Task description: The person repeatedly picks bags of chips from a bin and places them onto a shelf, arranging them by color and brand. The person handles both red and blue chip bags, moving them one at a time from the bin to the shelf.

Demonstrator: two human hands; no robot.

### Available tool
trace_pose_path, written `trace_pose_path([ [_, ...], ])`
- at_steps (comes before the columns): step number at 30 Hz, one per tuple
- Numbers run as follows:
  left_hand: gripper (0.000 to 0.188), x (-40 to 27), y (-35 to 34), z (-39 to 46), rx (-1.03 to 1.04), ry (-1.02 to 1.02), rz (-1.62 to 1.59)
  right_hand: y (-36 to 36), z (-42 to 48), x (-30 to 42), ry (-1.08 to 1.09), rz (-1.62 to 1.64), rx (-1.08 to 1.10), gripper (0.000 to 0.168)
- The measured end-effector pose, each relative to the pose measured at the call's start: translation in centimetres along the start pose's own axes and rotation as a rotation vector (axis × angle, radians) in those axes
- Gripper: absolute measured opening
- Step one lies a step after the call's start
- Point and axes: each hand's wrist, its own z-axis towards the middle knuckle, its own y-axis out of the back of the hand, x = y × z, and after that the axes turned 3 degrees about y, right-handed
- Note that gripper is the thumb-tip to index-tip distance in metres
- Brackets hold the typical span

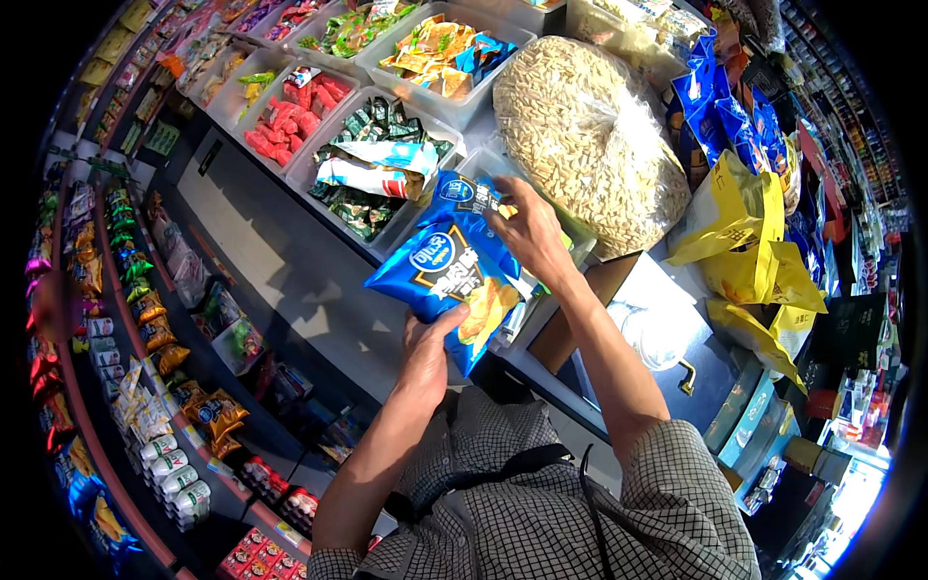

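My left hand (426, 349) grips the lower edge of a blue crisp bag (435, 279), its thumb lying over the printed front. Behind and above it is a second blue crisp bag (451, 191), partly covered by the first. My right hand (533, 228) has its curled fingers on the right side of that second bag; the fingertips are partly hidden. Both bags are held over the front edge of a clear plastic bin (482, 158). Close to their left, a bin (297, 174) holds dark green wrapped sweets (380, 119) and an opened white-and-blue packet (377, 168).
A large clear bag of pale seeds (580, 138) stands beyond my right hand. Yellow packets (754, 225) and a dark box with a brass-coloured clasp (681, 380) lie to the right. Red sweets (293, 119) fill another bin. Shelves of snacks (152, 319) line the left.
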Motion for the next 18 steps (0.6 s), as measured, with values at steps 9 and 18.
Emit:
trace_pose_path([
  [9,0.061,3.1,-0.7,-0.4,-0.134,0.118,0.187,0.7,-10.4,5.4,0.121,-0.072,0.191,0.036],
  [18,0.051,5.7,0.5,2.8,-0.007,0.341,0.389,0.2,-8.3,2.2,0.258,-0.356,0.17,0.04],
])
